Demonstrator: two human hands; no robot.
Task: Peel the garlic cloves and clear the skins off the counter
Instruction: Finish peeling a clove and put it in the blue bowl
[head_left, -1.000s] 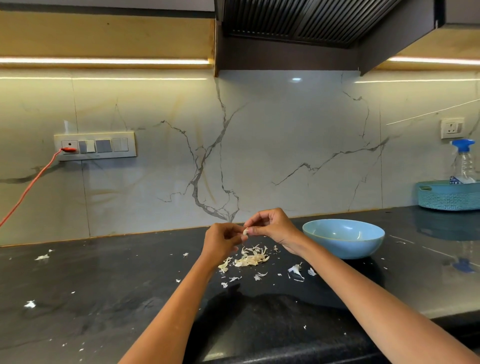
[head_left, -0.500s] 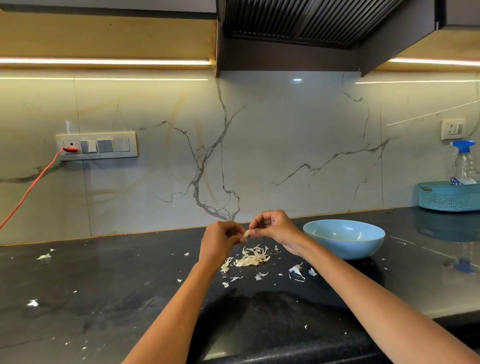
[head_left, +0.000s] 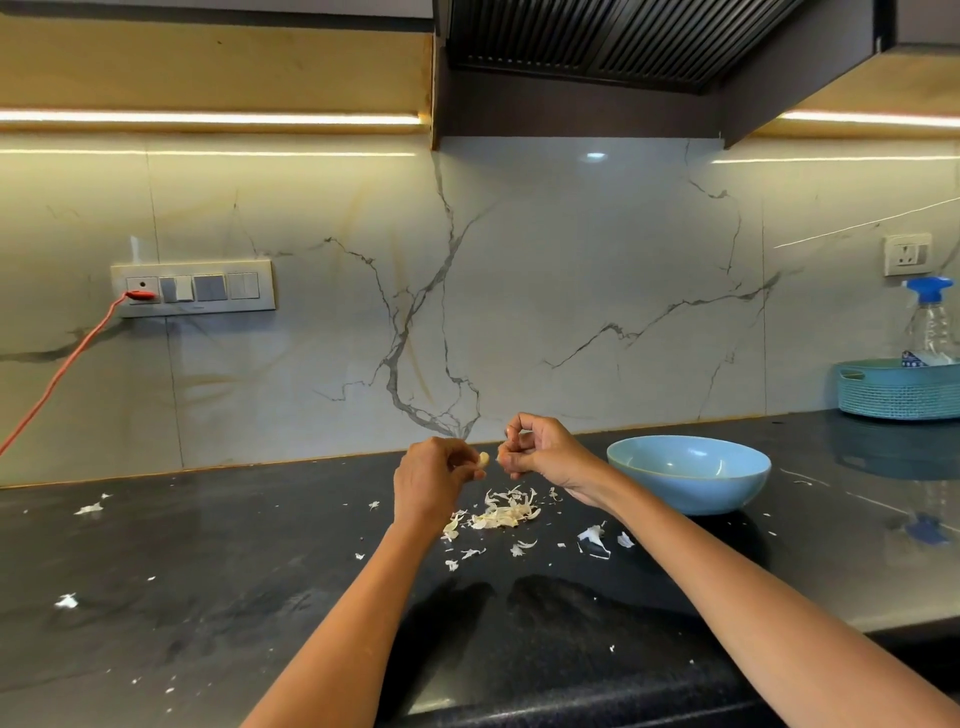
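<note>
Peeling in hand: one clove held above the dark stone worktop (head_left: 208, 561).

Left of the round pale-blue ceramic bowl (head_left: 691, 480), the left hand (head_left: 431, 480) pinches a small pale garlic clove (head_left: 484, 459); the right hand (head_left: 540, 449), fingers curled, seems to pinch a skin scrap. Papery white skins (head_left: 501, 514) lie beneath. Next, likely: strip remaining skin, drop the clove bowlward.

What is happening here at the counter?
A person is peeling garlic by hand. The left hand holds a clove at its fingertips, and the right hand, close beside it, pinches what looks like a bit of skin. Below the hands a pile of skins lies on the dark counter, with more scraps scattered around. A blue bowl stands to the right. The skins are not yet cleared.
</note>
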